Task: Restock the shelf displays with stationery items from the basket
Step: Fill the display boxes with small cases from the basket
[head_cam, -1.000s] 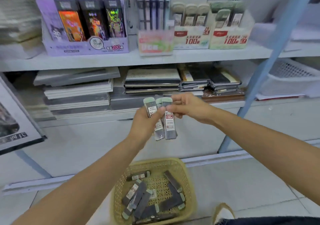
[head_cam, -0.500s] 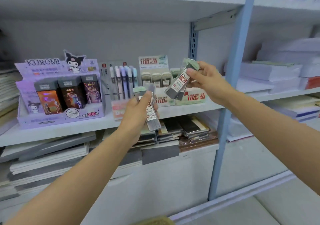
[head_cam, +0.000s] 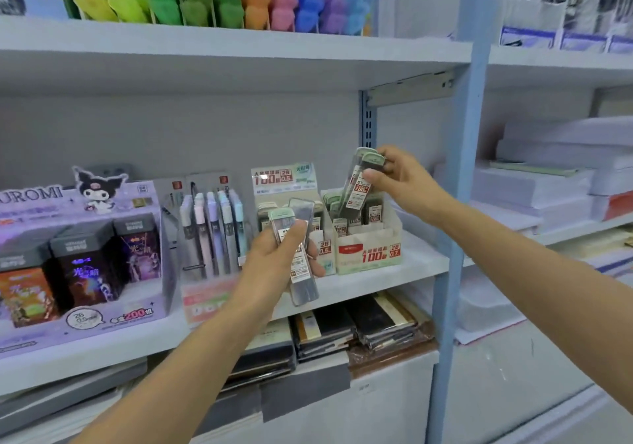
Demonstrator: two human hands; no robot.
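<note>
While the left hand [head_cam: 274, 265] grips slim grey plastic lead cases [head_cam: 304, 284] before the white shelf [head_cam: 419, 262], the right hand [head_cam: 402, 178] pinches two more cases [head_cam: 356, 188]. These hang above a cream cardboard display box [head_cam: 370, 253].

Four lead cases [head_cam: 304, 287] are counted, two gripped in the left hand [head_cam: 274, 265] and two in the right hand [head_cam: 400, 176]; two display boxes [head_cam: 370, 251] are seen behind the hands, five pens [head_cam: 212, 234] left of them

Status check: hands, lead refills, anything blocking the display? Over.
Left hand grips spare lead cases. Right hand pinches 0.7 lead cases, lower end at 0.7 display box. Nothing between cases and box.
</note>
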